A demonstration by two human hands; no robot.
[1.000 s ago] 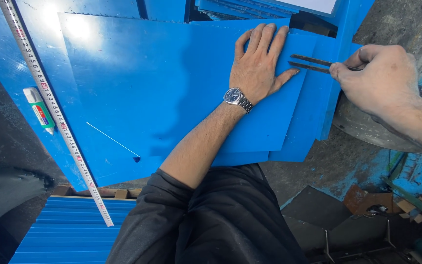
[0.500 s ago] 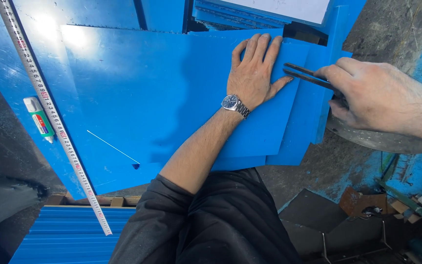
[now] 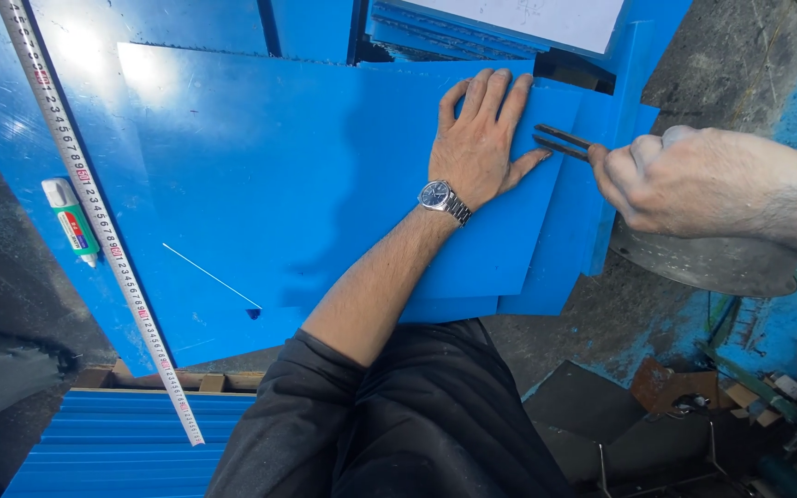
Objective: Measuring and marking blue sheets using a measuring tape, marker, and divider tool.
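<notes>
My left hand [image 3: 481, 138] lies flat, fingers spread, on a blue plastic sheet [image 3: 325, 175] and presses it down. A silver wristwatch [image 3: 443, 199] sits on that wrist. My right hand [image 3: 684, 180] is closed around dark metal shears [image 3: 565, 141], whose two blades point left at the sheet's right edge, just beside my left thumb. More blue sheets [image 3: 565, 231] lie stacked underneath and stick out to the right.
A metal tape measure [image 3: 94, 212] runs diagonally down the left side. A white and green marker [image 3: 71, 221] lies beside it. A thin white scratch line [image 3: 212, 275] crosses the sheet. Ribbed blue panels [image 3: 131, 443] lie bottom left; scrap and rough ground are at right.
My right hand has slid the shears left, closer to my left thumb. My left hand stays flat on the sheet.
</notes>
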